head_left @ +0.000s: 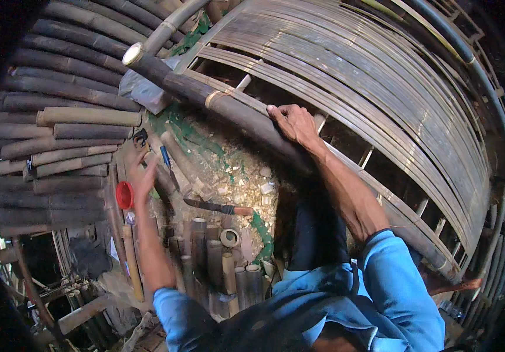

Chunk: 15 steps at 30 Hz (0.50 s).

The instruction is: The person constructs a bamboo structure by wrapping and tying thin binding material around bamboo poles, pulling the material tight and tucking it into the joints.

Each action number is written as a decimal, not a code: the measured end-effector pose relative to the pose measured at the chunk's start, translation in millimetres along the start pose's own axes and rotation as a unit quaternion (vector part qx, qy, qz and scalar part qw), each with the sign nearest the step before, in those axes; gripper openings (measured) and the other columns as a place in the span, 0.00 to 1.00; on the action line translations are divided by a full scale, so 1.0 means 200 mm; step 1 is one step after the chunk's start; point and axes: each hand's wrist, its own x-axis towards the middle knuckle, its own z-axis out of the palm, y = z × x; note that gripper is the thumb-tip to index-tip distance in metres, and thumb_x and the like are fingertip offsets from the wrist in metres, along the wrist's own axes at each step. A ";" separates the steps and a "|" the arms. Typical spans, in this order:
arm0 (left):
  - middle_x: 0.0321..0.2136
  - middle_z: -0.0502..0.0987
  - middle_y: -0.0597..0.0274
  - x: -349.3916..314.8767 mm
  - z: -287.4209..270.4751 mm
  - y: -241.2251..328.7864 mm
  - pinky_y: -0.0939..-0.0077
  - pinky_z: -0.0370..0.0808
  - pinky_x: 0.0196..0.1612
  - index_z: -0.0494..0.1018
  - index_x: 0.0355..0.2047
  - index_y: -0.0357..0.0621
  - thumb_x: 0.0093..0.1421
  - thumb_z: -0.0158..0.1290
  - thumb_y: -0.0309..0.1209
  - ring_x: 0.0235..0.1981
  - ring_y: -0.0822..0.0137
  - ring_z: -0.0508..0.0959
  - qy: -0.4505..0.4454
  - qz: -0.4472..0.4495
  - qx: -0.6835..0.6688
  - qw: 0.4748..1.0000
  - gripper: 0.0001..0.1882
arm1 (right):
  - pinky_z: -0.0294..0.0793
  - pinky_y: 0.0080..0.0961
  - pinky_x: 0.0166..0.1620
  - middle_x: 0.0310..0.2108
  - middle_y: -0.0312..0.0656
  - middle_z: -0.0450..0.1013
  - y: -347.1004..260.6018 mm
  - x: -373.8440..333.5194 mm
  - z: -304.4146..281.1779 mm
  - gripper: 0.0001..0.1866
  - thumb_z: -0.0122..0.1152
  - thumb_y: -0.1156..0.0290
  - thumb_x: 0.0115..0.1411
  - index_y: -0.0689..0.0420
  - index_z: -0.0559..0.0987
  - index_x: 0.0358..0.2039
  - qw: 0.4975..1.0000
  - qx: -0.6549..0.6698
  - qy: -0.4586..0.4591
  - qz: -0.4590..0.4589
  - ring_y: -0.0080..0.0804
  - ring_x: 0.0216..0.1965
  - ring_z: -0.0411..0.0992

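Note:
My right hand [297, 124] is curled over a thick dark bamboo pole [243, 117], which runs slanting along the near edge of a slatted bamboo platform [346, 76]. At the left, my left hand [140, 176] is smeared by motion, so its fingers do not show clearly. Beside it are a red round plastic item [124, 195] and a tool with a blue handle [165, 157]. A small black tool [140, 137] lies just beyond its fingers. To the right of my left forearm, a knife [217, 206] with a dark blade and a wooden handle lies on the ground.
Stacked dark bamboo poles [70, 88] fill the left side. Short bamboo pieces [214, 258] stand upright between my arms. Pale chips [252, 182] and green netting [188, 132] litter the ground. A whitish plastic bag [144, 91] sits under the pole's far end.

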 end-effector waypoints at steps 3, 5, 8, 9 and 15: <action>0.65 0.64 0.46 0.08 0.39 0.39 0.59 0.76 0.55 0.54 0.71 0.37 0.56 0.69 0.45 0.67 0.53 0.63 -0.055 -0.181 -0.355 0.916 0.51 | 0.75 0.52 0.46 0.30 0.62 0.79 -0.05 0.01 -0.03 0.32 0.50 0.39 0.66 0.57 0.87 0.37 0.997 0.012 -0.065 0.048 0.63 0.38 0.79; 0.63 0.67 0.45 0.16 0.60 0.49 0.65 0.79 0.48 0.42 0.73 0.39 0.57 0.68 0.44 0.57 0.53 0.75 -0.054 -0.250 -0.483 0.838 0.57 | 0.75 0.52 0.46 0.31 0.61 0.79 -0.10 0.04 -0.02 0.31 0.51 0.40 0.65 0.56 0.87 0.37 0.997 0.026 -0.057 0.040 0.62 0.38 0.79; 0.50 0.77 0.48 0.16 0.61 0.54 0.74 0.78 0.40 0.62 0.65 0.33 0.59 0.66 0.44 0.39 0.63 0.81 -0.256 -0.360 -0.447 0.778 0.42 | 0.74 0.52 0.47 0.32 0.61 0.80 -0.06 0.05 -0.02 0.29 0.53 0.41 0.64 0.55 0.87 0.38 0.996 0.036 -0.058 0.064 0.62 0.39 0.79; 0.42 0.80 0.52 0.17 0.54 0.48 0.76 0.77 0.37 0.71 0.56 0.33 0.61 0.64 0.44 0.33 0.68 0.80 -0.256 -0.284 -0.350 0.855 0.32 | 0.74 0.51 0.48 0.33 0.61 0.80 -0.08 0.06 -0.02 0.29 0.54 0.41 0.63 0.54 0.87 0.38 0.994 0.043 -0.070 0.071 0.61 0.40 0.79; 0.49 0.79 0.48 0.08 -0.09 0.62 0.68 0.65 0.63 0.75 0.28 0.36 0.73 0.46 0.31 0.59 0.61 0.73 -0.094 0.002 -0.448 0.889 0.17 | 0.74 0.46 0.44 0.29 0.60 0.79 -0.06 0.06 0.00 0.30 0.56 0.42 0.63 0.60 0.86 0.37 0.996 0.042 -0.020 0.072 0.55 0.35 0.80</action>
